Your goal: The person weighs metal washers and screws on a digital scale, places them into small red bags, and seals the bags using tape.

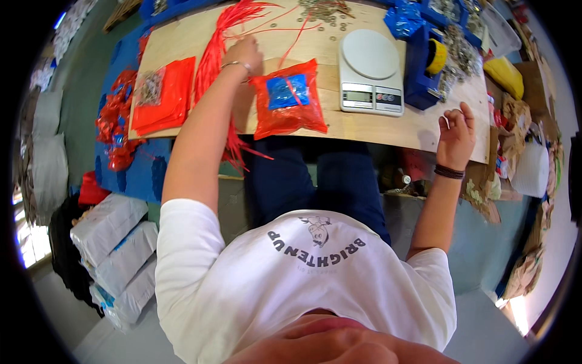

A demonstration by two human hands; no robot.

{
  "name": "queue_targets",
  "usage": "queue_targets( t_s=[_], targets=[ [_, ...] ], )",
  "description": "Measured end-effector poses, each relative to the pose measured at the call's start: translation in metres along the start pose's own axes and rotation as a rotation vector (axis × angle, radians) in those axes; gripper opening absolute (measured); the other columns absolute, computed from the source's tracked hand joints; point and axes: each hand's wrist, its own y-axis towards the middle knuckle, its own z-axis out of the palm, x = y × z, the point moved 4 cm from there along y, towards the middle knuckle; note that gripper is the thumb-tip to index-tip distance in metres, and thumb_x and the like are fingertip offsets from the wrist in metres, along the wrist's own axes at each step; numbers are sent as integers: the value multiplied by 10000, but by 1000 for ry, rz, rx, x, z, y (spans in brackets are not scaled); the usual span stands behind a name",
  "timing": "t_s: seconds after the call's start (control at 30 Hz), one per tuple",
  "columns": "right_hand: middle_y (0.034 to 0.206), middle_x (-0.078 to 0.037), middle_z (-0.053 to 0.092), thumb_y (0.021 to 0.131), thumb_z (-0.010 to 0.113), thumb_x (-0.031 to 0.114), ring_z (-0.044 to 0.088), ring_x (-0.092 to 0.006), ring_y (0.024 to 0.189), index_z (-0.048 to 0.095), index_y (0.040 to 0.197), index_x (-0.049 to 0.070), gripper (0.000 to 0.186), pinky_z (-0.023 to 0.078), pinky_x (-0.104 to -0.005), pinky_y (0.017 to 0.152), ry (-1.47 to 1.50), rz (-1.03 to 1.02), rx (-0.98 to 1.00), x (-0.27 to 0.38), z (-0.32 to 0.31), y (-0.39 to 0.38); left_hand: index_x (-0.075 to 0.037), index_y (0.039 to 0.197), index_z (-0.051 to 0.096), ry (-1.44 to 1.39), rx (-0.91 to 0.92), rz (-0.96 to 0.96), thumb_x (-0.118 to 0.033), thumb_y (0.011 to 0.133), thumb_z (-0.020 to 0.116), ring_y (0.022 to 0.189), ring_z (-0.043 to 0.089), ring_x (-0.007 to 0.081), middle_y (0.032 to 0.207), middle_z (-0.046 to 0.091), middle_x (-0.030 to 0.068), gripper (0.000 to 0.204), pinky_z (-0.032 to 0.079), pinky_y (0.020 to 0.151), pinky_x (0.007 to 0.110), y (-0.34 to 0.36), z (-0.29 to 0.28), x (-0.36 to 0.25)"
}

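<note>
While the left hand (pixel 244 53) rests on the bundle of red strings (pixel 213 57) at the far side of the desk (pixel 376 127), fingers curled down onto the strands as if separating one out, the step in hand looks like picking a single string for the filled red bag (pixel 288 100) lying just beside that wrist. Whether the fingers actually pinch a strand cannot be told. The right hand (pixel 456 130) hovers at the desk's near right edge, loosely half-closed, with something small and pale between thumb and fingers, too tiny to name. The bundle's long axis runs from the far edge toward the person, its loose ends hanging over the near edge. The bag lies flat, its blue insert up, left of the white kitchen scale (pixel 371 73). Judging from this, the next move calls for freeing one strand cleanly without dragging the others.
</note>
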Motion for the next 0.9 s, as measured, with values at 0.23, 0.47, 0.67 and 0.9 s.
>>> queue_targets(
  t_s=[0.23, 0.47, 0.67, 0.9],
  targets=[
    [942, 34, 563, 914, 595, 228, 487, -60, 752, 592, 1184, 90, 303, 389, -183, 591, -674, 122, -109, -19, -15, 29, -52, 1164, 567, -499, -65, 147, -248, 785, 656, 1020, 610, 265, 1118, 621, 131, 436, 481, 888, 363, -35, -30, -43],
    [693, 85, 468, 865, 656, 268, 371, -21, 548, 642, 1013, 85, 235, 297, -186, 463, -643, 289, -108, -23, -6, 55, -44, 1016, 612, -880, -130, 558, -162, 821, 648, 991, 592, 193, 1034, 625, 67, 232, 441, 889, 330, -151, -82, -136],
    [638, 94, 440, 839, 673, 173, 364, -17, 505, 626, 886, 109, 93, 268, -185, 431, -350, 334, -140, -28, 10, 52, -31, 992, 609, -978, -27, 713, -110, 809, 640, 981, 583, 231, 1018, 612, 93, 201, 447, 878, 317, -189, -64, -170],
    [948, -71, 607, 874, 577, 102, 584, -203, 953, 568, 830, 58, 63, 437, -333, 905, 345, 159, -34, -50, 6, -14, -21, 1005, 607, -1106, 178, 618, -90, 814, 630, 968, 580, 179, 1009, 614, 72, 204, 451, 857, 303, -206, -47, -179]
  ],
)
